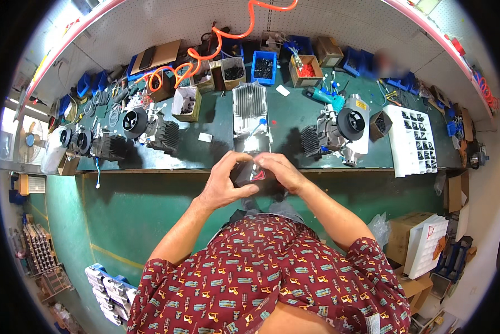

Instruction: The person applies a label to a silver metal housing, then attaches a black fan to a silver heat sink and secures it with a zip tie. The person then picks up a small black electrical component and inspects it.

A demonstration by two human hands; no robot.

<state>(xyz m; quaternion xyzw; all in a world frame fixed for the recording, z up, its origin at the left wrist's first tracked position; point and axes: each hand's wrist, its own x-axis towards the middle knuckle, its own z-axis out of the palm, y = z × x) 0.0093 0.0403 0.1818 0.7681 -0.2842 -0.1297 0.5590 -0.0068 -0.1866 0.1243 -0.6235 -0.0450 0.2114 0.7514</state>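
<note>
Just in front of the bench edge, my left hand curls its thumb and fingers round the side of a dark, rounded part with a red mark. My right hand grips the same part from the other side, its fingertips at the upper edge; its exact kind cannot be made out. Straight ahead on the bench lies a finned silver metal housing, with a small blue-tipped piece on its near part. The housing's near end reaches almost to my fingers.
Motor-like assemblies with black round covers stand left and right on the green bench. Behind are a blue bin, a box of red parts and a teal power tool. An orange coiled hose hangs above. A white tray lies right.
</note>
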